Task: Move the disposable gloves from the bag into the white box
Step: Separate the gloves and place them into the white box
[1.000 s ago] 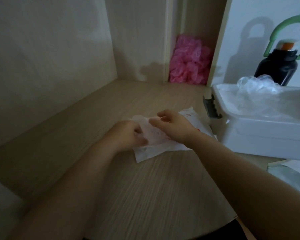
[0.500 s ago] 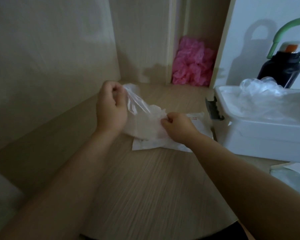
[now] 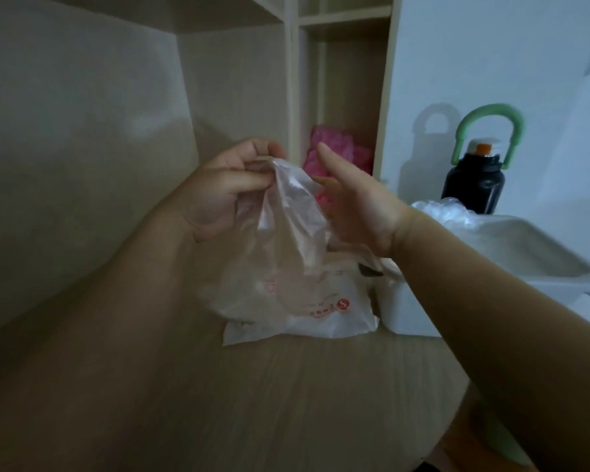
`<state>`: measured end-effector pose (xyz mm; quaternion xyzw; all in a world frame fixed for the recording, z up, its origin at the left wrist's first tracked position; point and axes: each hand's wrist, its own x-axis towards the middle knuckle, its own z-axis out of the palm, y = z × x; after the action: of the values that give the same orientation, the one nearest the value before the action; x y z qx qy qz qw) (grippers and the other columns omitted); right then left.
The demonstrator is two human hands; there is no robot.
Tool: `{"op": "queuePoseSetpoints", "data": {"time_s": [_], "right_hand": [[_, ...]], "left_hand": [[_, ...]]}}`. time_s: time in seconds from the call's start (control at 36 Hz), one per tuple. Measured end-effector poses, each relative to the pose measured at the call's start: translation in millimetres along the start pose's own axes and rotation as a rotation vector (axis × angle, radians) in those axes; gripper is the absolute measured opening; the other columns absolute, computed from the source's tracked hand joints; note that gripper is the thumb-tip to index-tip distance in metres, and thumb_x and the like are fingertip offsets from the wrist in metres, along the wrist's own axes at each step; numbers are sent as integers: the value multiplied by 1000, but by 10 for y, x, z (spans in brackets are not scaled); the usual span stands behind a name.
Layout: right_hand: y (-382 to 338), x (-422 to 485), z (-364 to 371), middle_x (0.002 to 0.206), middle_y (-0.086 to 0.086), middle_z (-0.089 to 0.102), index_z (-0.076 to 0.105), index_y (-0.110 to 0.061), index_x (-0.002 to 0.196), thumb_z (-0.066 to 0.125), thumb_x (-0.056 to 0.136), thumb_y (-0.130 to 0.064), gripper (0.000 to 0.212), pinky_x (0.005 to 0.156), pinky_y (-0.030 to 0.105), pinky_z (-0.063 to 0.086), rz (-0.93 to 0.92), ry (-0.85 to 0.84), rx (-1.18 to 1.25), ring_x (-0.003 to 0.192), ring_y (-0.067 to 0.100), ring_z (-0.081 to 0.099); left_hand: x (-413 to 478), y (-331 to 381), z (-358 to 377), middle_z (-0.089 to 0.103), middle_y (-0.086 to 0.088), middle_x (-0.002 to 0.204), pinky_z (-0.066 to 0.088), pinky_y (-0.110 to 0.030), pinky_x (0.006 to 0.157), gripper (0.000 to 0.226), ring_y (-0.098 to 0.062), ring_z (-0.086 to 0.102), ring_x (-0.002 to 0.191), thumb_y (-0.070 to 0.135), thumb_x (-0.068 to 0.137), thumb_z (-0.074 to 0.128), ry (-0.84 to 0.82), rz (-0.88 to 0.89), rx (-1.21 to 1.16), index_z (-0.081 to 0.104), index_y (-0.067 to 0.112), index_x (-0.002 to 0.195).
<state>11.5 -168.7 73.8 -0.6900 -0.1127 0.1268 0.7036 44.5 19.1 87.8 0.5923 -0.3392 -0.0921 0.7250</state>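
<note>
1. The left hand [image 3: 232, 189] pinches a clear glove [image 3: 286, 212] by its top at frame centre; the glove hangs below.
2. The right hand [image 3: 351, 206], fingers straight, is just right of it.
3. The bag [image 3: 338, 321] lies beneath, on the bench [image 3: 286, 403].

- The glove [image 3: 286, 212] at centre frame is clear film with a faint pink sheen.
- The bag [image 3: 321, 321] below it is white, printed in red with a round red logo.
- The box [image 3: 409, 315] at right is white; the heaped gloves [image 3: 447, 212] in it are colourless.
- The bottle [image 3: 474, 189] at upper right is black, with a green loop handle and an orange-and-white cap.
- The crumpled bundle [image 3: 334, 144] behind is bright pink.
- The table [image 3: 286, 403] is pale beige with fine wood grain.
</note>
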Motion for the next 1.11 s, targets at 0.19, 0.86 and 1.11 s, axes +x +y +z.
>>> {"op": "queuePoseSetpoints", "data": {"time_s": [0.19,0.86,1.11], "right_hand": [[-242,-291,-371,96,17,64,60,-1,118,67,78,-3,40,73,31,51,-89,191,108,84,26,60],[-10,-942,-1577,146,1,38,17,-23,150,77,65,-56,110,89,36,39,15,743,-339,125,22,42],[254,-893,-1812,143,12,38,20,-30,150,75,78,-19,91,98,41,44,295,681,-1088,119,34,49]], "left_hand": [[391,78,311,65,5,70,47,-17,52,33,-5,60,56,-5,72,59,-77,-97,252,60,15,98],[1412,-686,1502,59,5,113,50,-26,81,57,-15,63,90,-10,85,57,-297,14,781,49,23,131],[1476,-990,1750,21,-9,154,28,-43,112,81,-29,22,140,7,87,60,-300,86,1349,17,26,153]]}}
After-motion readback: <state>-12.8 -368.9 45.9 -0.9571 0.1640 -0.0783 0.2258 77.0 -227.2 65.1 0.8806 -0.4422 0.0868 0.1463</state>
